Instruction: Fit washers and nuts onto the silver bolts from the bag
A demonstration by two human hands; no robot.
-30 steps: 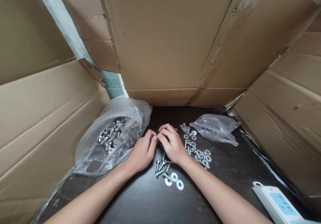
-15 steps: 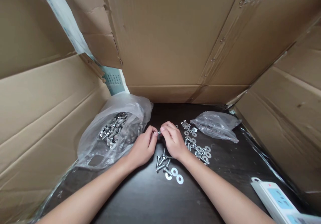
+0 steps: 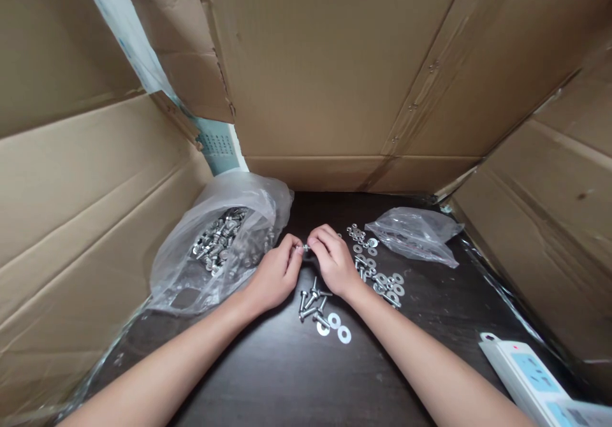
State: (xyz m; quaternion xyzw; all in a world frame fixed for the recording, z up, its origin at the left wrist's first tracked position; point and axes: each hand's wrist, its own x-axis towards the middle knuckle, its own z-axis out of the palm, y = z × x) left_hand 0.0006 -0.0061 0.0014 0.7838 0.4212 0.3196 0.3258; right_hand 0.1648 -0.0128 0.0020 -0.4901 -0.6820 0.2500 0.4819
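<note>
Head cam, left hand (image 3: 273, 276) & right hand (image 3: 335, 262) both pinching small bolt (image 3: 305, 248), washers (image 3: 377, 274) nearby

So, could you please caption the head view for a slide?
Both hands pinch a small bolt between bag and washers.

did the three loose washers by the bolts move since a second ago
No. The washers lie in the same pattern just below the loose bolts; only the camera view shifted.

A dark wooden table (image 3: 268, 376) is seen, on which a large bag of bolts (image 3: 217, 248), a smaller bag (image 3: 414, 236), loose bolts (image 3: 312, 303), washers (image 3: 382, 280) and a power strip (image 3: 535, 379) are laid.
</note>
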